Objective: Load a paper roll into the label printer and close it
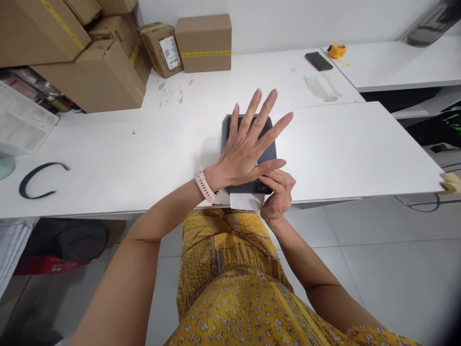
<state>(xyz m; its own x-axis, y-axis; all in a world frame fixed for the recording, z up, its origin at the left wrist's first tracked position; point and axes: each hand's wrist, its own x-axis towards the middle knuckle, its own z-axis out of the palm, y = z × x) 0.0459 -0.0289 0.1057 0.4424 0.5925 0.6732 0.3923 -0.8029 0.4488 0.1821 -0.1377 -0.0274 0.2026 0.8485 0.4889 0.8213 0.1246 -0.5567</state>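
A dark grey, box-shaped device (pixel 269 153), which looks like a label printer, sits at the table's front edge. My left hand (pixel 248 142) lies over its top with the fingers spread wide, holding nothing and hiding much of the lid. A slip of white paper (pixel 246 201) sticks out from the device's front, over the table edge. My right hand (pixel 279 192) is at the front right corner with its fingers curled in, closed at the paper's right edge. Its fingertips are beside a small round mark on the device's front, and the thumb tip is partly hidden.
Cardboard boxes (pixel 203 41) are stacked at the back left. A black headband-like arc (pixel 30 180) lies on the left. At the back right are a phone (pixel 319 61) and a yellow tape measure (pixel 336 51). The white table (pixel 342 154) ends close to my body.
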